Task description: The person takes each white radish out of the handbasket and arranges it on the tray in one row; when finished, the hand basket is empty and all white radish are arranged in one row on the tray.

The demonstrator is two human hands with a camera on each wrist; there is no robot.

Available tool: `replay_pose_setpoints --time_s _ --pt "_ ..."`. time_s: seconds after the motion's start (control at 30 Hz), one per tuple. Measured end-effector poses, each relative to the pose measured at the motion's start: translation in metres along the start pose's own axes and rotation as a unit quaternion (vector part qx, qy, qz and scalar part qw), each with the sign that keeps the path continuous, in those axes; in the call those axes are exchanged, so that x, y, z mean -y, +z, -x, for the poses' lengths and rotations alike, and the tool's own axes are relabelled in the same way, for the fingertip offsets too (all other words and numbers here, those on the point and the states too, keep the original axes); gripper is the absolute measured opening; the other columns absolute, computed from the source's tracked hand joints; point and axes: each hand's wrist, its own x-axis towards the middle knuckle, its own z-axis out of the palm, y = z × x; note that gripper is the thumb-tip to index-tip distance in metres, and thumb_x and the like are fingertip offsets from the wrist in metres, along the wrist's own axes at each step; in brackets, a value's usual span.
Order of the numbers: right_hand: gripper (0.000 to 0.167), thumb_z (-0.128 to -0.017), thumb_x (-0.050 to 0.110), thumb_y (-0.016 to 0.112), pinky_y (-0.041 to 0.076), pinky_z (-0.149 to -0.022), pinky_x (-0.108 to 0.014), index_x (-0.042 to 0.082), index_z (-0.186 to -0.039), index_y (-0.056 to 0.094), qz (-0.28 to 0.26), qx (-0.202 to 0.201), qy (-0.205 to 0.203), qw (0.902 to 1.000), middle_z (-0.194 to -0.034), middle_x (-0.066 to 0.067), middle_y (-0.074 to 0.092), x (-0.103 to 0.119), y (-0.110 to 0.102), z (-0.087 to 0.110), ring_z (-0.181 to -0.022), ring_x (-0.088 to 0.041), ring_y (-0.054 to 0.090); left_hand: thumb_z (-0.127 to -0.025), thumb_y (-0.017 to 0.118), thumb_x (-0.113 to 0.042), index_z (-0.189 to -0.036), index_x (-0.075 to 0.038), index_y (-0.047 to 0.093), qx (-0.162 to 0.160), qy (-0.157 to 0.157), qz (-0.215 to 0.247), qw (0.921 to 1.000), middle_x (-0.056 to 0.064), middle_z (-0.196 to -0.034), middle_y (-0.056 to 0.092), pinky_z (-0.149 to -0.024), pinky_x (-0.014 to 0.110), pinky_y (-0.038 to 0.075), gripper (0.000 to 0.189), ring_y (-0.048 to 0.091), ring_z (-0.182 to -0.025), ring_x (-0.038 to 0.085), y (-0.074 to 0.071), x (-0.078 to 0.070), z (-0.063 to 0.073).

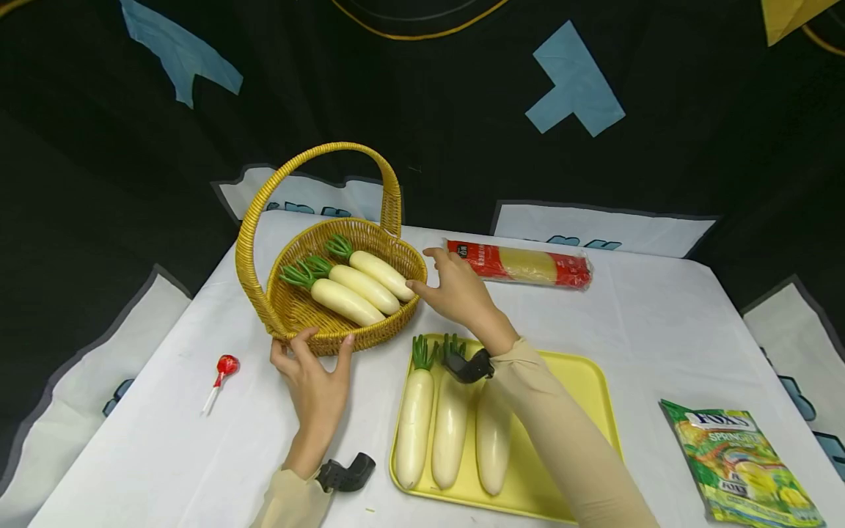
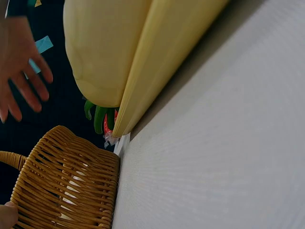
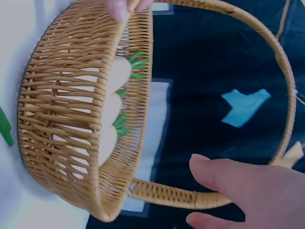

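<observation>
A wicker basket with a tall arched handle stands at the back left of the table. Inside it three white radishes with green tops lie side by side. My left hand grips the basket's near rim; in the right wrist view its fingertips pinch that edge. Beside the basket's right rim, my right hand is held with thumb and fingers spread and nothing between them. The right wrist view shows this hand apart from the rim. Three more white radishes lie on a yellow tray, partly under my right forearm.
A red and yellow noodle packet lies behind my right hand. To the left of my left hand is a red lollipop. A green candy bag lies at the right front. Dark cloth hangs behind the white table.
</observation>
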Motion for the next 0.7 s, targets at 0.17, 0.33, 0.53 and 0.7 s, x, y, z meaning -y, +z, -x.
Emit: replay_pose_setpoints --time_s 0.17,0.33,0.53,0.7 --pt "0.063 -0.084 0.042 0.059 0.044 -0.090 -0.044 0.011 -0.136 0.038 0.055 0.008 -0.027 0.9981 -0.129 -0.016 0.049 0.016 0.013 -0.019 -0.116 -0.032 0.048 -0.077 0.069 -0.039 -0.114 -0.007 0.043 -0.001 -0.002 -0.004 1.0000 0.029 -0.135 0.012 -0.099 0.054 0.026 0.055 0.023 -0.126 0.043 -0.001 0.000 0.000" --pt "0.066 -0.084 0.043 0.059 0.041 -0.095 -0.046 0.012 -0.137 0.036 0.093 0.039 -0.054 0.9934 -0.135 -0.016 0.044 0.036 0.026 -0.033 -0.121 -0.034 0.045 -0.078 0.069 -0.038 -0.114 -0.007 0.043 -0.004 0.001 -0.007 1.0000 0.030 -0.135 0.012 -0.099 0.055 0.026 0.054 0.023 -0.127 0.044 0.000 0.000 0.000" --pt "0.068 -0.082 0.045 0.060 0.043 -0.093 -0.043 0.016 -0.138 0.034 0.140 0.087 -0.065 0.9841 -0.137 -0.015 0.043 0.053 0.043 -0.038 -0.120 -0.031 0.048 -0.078 0.068 -0.038 -0.114 -0.007 0.043 -0.002 -0.001 -0.010 1.0000 0.030 -0.135 0.013 -0.099 0.054 0.026 0.053 0.024 -0.126 0.045 0.001 -0.002 0.002" --pt "0.069 -0.081 0.044 0.062 0.043 -0.092 -0.043 0.018 -0.139 0.034 0.170 0.111 -0.081 0.9758 -0.132 -0.011 0.048 0.064 0.058 -0.041 -0.115 -0.027 0.051 -0.078 0.069 -0.038 -0.113 -0.008 0.043 -0.005 -0.003 -0.014 0.9999 0.030 -0.136 0.012 -0.099 0.055 0.027 0.053 0.023 -0.127 0.045 0.000 -0.003 0.001"
